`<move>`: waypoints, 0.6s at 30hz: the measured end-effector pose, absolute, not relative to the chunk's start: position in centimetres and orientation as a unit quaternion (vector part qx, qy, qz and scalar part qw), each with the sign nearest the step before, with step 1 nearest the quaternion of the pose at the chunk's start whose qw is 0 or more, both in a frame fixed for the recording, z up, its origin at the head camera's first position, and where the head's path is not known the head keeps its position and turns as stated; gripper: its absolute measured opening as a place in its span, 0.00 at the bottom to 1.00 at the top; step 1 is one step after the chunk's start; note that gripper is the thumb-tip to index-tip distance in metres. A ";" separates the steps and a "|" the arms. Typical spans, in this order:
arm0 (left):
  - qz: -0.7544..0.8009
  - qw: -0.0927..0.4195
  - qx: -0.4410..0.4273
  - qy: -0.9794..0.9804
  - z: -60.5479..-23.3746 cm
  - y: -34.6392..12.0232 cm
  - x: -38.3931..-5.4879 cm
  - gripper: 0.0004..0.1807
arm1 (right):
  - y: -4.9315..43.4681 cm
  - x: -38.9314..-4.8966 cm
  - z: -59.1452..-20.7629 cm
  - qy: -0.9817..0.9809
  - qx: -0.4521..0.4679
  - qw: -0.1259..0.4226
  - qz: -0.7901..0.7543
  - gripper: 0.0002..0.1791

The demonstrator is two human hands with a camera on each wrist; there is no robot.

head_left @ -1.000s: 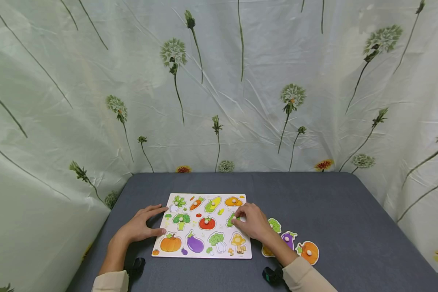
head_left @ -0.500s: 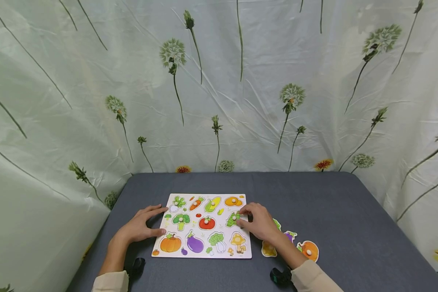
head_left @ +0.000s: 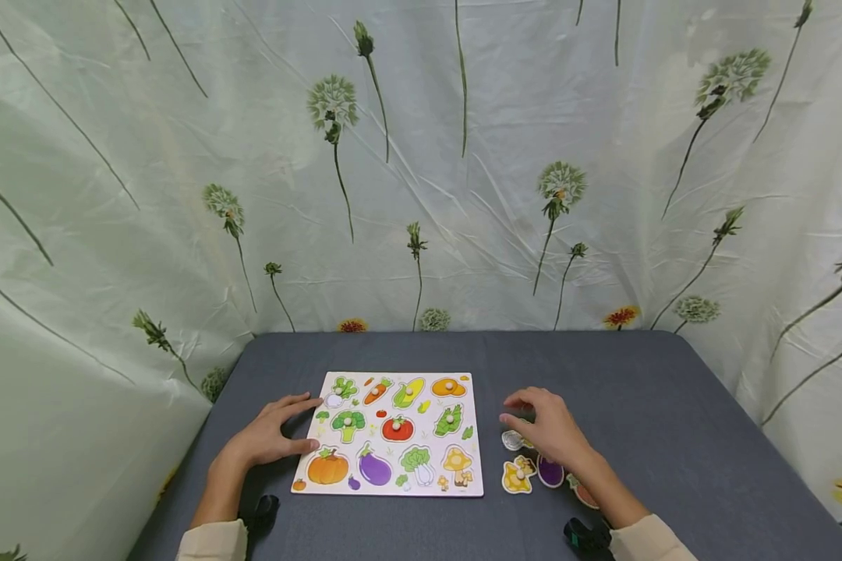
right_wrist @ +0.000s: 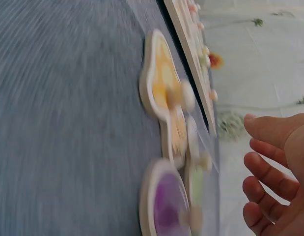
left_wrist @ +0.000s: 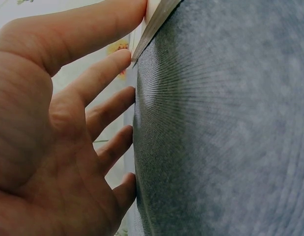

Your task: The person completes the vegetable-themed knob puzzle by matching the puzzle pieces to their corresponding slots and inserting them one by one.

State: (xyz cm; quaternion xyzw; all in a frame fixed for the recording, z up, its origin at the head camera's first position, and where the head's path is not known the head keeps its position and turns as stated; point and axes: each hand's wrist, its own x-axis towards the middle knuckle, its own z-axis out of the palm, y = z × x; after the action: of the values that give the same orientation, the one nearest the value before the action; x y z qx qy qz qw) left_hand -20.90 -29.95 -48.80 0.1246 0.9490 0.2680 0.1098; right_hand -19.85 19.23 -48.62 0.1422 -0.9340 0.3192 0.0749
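A white knobbed vegetable puzzle board [head_left: 424, 431] lies on the table. My left hand [head_left: 270, 432] touches its left edge with thumb and forefinger spread; the left wrist view shows the thumb on the board's edge [left_wrist: 159, 24]. My right hand [head_left: 550, 428] hovers right of the board, its fingers loosely bent around nothing. Under and beside it lie the loose pieces: a mushroom piece [head_left: 516, 475], an eggplant piece [head_left: 550, 472], a partly covered bok choy piece [head_left: 512, 440] and a pumpkin piece [head_left: 584, 492] half hidden by the forearm. The pea piece [head_left: 449, 419] sits in the board.
Turnip, carrot, corn, potato, broccoli and tomato [head_left: 398, 428] pieces with knobs sit in the board's upper two rows. Its bottom row shows pictures without knobs. Dark grey cloth [head_left: 673, 436] covers the table, and a flower-printed curtain [head_left: 491, 234] hangs behind it.
My right hand has let go of the pea piece, leaving it in the board, and has moved right to above the loose pieces. The left hand has stayed at the board's edge.
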 end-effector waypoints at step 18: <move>0.264 0.120 0.124 0.949 -48.7 -30.0 -21.1 0.45 | 27.8 -16.2 -47.9 -0.925 0.191 0.064 0.321 0.08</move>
State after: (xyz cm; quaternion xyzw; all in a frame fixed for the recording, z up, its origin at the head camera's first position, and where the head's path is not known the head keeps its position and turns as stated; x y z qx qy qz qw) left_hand -21.07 -29.96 -48.75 0.1239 0.9488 0.2644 0.1203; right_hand -16.17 27.84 -47.87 0.1911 -0.9254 0.3211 0.0641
